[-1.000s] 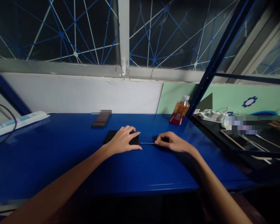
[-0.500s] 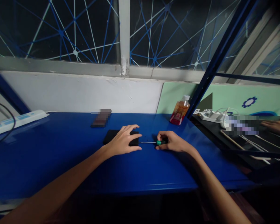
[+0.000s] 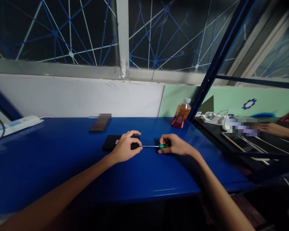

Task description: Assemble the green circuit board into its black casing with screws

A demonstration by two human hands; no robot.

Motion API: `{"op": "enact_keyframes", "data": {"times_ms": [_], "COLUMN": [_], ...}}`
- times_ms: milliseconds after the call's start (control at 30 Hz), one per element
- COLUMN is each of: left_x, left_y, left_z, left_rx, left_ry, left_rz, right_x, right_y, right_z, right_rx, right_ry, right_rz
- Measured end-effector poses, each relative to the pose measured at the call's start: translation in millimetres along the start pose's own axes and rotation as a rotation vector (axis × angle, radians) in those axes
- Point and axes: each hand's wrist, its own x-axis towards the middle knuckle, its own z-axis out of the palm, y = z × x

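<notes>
A flat black case (image 3: 109, 143) lies on the blue table, with a small pale label partly showing. Over its right part rests my left hand (image 3: 126, 147), which covers much of it. The left thumb and index finger pinch together around the tip of a screwdriver (image 3: 150, 146) at the case's right end. Whether a small part is also between them is hidden. My right hand (image 3: 177, 145) is closed on the screwdriver's green and black handle, its thin metal shaft level and pointing left. Tiny dark specks (image 3: 148, 142) lie just behind the shaft, too small to name.
Behind the case lies a dark flat object (image 3: 100, 123), partly blurred out. A bottle of orange drink (image 3: 181, 114) stands at the back right by a blue post. A white power strip (image 3: 16, 126) sits far left. On the neighbouring black table, another person's hand (image 3: 271, 129) is near cables.
The left thumb and index finger, spread apart before, have closed at the screwdriver's tip. The right hand keeps its hold on the handle. The whole view has shifted slightly.
</notes>
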Motion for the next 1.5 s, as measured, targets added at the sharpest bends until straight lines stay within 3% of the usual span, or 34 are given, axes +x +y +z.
{"op": "enact_keyframes", "data": {"times_ms": [200, 433, 600, 833, 933, 1200, 1500], "left_x": [1, 0, 1, 4, 5, 7, 5], "left_y": [-7, -4, -5, -11, -13, -9, -10], "left_z": [5.1, 8.4, -3.1, -26.4, -23.0, 6.2, -4.4], "left_rx": [-0.05, 0.107, 0.112, 0.264, 0.297, 0.404, 0.36], "left_ry": [0.042, -0.039, -0.061, -0.267, -0.261, -0.123, -0.205], "left_rz": [0.005, 0.04, 0.014, 0.024, 0.043, 0.094, 0.013], "right_x": [-2, -1, 1, 3, 4, 6, 5], "right_y": [3, 8, 14, 22, 22, 20, 12], "right_z": [-6, -5, -8, -8, -7, -6, 3], "right_rx": [0.025, -0.001, -0.235, -0.49, -0.518, -0.562, -0.658], "right_ry": [0.061, 0.172, 0.271, 0.317, 0.317, 0.323, 0.359], "right_rz": [-0.014, 0.009, 0.087, 0.168, 0.182, 0.216, 0.216]}}
